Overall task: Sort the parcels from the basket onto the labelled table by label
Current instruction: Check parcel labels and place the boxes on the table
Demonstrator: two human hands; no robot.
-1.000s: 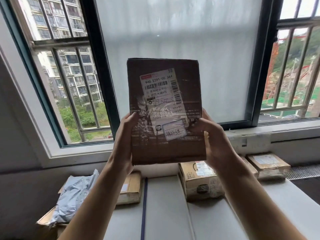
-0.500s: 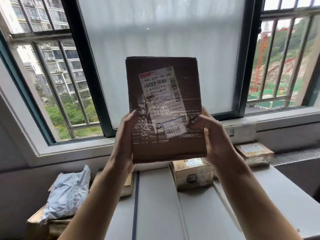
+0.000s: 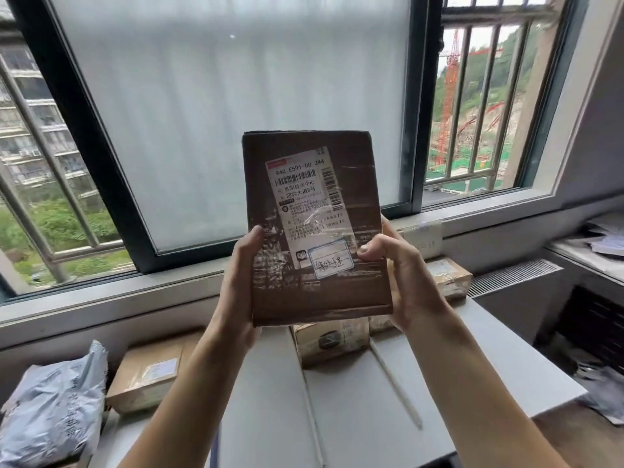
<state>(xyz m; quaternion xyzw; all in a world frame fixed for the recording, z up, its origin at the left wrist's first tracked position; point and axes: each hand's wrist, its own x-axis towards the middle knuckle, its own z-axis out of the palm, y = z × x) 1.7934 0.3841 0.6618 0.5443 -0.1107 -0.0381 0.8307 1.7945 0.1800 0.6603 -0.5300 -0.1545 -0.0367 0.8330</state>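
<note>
I hold a brown cardboard parcel (image 3: 314, 292) upright in front of the window, its white shipping label and a small handwritten sticker facing me. My left hand (image 3: 241, 282) grips its left edge, thumb on the front. On the parcel's right edge my right hand (image 3: 403, 282) grips with the thumb pressed beside the sticker. Below lies the white table (image 3: 354, 410), split by lines into sections.
On the table stand a cardboard box (image 3: 148, 376) at the left, a taped box (image 3: 331, 342) in the middle and another box (image 3: 449, 278) at the back right. A grey poly mailer (image 3: 50, 410) lies at the far left. A radiator grille (image 3: 513, 276) and papers are at the right.
The view has swung to the right and down a little. The parcel stays upright in both hands, and the right thumb has slid nearer the handwritten sticker.
</note>
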